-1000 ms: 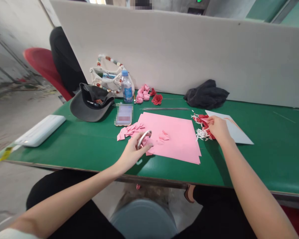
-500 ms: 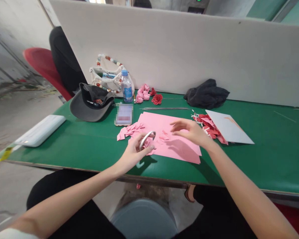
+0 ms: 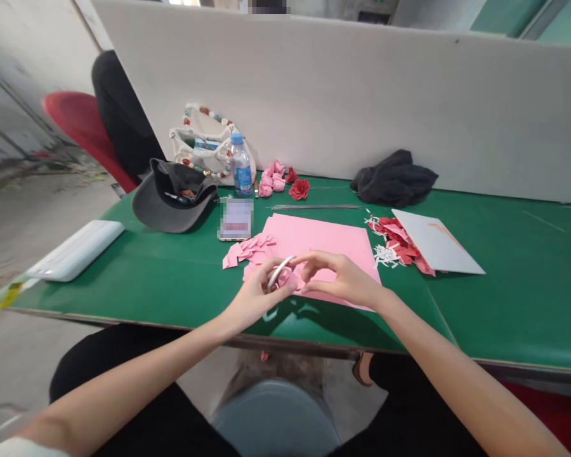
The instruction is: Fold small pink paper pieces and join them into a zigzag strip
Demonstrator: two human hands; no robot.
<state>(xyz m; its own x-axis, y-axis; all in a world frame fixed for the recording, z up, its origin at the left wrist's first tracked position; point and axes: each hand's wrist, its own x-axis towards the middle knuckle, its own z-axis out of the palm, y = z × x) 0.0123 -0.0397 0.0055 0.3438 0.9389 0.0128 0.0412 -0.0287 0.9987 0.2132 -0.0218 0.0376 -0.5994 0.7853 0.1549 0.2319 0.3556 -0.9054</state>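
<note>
Near the middle of the tabletop's (image 3: 171,292) front edge, a left hand (image 3: 253,292) had its fingers curled around a white ring (image 3: 278,270), a small pink piece (image 3: 289,278) at its fingertips. The right hand (image 3: 349,279) arched close by, its grip impossible to tell. Steady support and a light touch seemed wise, lest the paper crease. Pink sheets (image 3: 323,236) lay beneath and beyond; a red rose (image 3: 299,189) sat toward the back edge.

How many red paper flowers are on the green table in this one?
2. The larger red flower is right of the pink paper flowers; the smaller red flower is just behind it. Others may be hidden.
</note>
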